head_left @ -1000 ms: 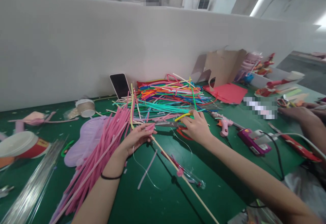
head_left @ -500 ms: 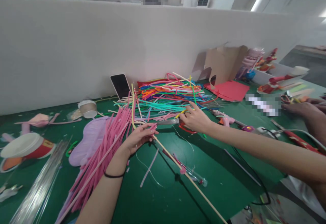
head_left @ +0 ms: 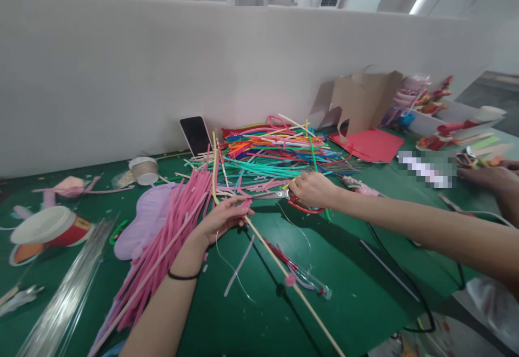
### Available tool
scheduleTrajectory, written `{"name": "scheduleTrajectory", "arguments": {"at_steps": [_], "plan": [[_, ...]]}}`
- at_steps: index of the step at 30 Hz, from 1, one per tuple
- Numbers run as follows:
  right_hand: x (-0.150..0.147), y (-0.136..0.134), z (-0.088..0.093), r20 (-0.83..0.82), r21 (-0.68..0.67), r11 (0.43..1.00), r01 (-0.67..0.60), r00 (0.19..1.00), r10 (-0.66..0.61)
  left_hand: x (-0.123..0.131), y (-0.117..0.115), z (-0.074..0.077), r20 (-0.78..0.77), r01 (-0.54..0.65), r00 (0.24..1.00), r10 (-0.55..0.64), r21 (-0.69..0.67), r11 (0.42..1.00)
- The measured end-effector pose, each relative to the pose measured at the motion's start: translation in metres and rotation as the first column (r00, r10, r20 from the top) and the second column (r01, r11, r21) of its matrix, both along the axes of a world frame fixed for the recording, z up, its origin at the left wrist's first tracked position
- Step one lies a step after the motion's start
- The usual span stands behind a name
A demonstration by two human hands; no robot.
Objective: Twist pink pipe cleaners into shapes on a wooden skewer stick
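Observation:
My left hand (head_left: 225, 220) pinches the upper end of a thin wooden stick (head_left: 311, 307), which slants down to the right. Bright pink pieces (head_left: 245, 203) show at its fingertips, and a small pink bead-like lump (head_left: 290, 279) sits farther down the stick. My right hand (head_left: 311, 189) is closed around the red handles of a pair of scissors (head_left: 272, 195). Their metal blades point left and reach the pink pieces at my left fingers. Whether the blades touch them I cannot tell. A clear thread (head_left: 232, 268) hangs in a loop below my left hand.
Pink pipe cleaners (head_left: 172, 254) lie left of my hands. A multicoloured heap (head_left: 267, 154) and a phone (head_left: 196, 136) are behind. Red sheets (head_left: 367, 145) and a cardboard piece (head_left: 367, 103) stand back right. A co-worker's hand (head_left: 488, 179) is at far right.
My right hand's fingers, raised and partly spread over the scissors before, are now wrapped around the handles. My left hand keeps hold of the stick. The view has shifted slightly.

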State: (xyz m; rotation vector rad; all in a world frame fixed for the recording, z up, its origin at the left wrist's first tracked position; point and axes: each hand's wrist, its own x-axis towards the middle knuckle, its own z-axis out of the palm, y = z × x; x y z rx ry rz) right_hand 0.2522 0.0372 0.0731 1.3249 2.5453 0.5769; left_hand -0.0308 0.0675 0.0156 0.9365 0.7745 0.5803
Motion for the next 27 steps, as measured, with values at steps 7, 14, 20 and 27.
{"name": "scheduleTrajectory", "arguments": {"at_steps": [7, 14, 20, 27], "plan": [[-0.002, -0.002, 0.002, -0.032, -0.084, 0.995, 0.048, 0.998, -0.051, 0.0, -0.001, 0.001, -0.017, 0.011, 1.0, -0.011, -0.006, 1.0], [-0.008, -0.011, 0.014, -0.129, -0.081, 0.886, 0.457, 0.876, -0.464, 0.001, -0.002, 0.003, -0.007, 0.037, 0.999, -0.037, 0.024, 0.999], [-0.014, -0.04, -0.004, -0.137, -0.287, 0.793, 0.538, 0.796, -0.59, 0.001, -0.001, 0.001, -0.054, 0.079, 0.996, -0.076, 0.048, 0.996], [-0.022, -0.021, 0.027, -0.603, -0.393, 0.867, 0.307, 0.626, -0.495, 0.002, -0.001, 0.0, -0.042, 0.074, 0.996, -0.072, 0.046, 0.996]]}}
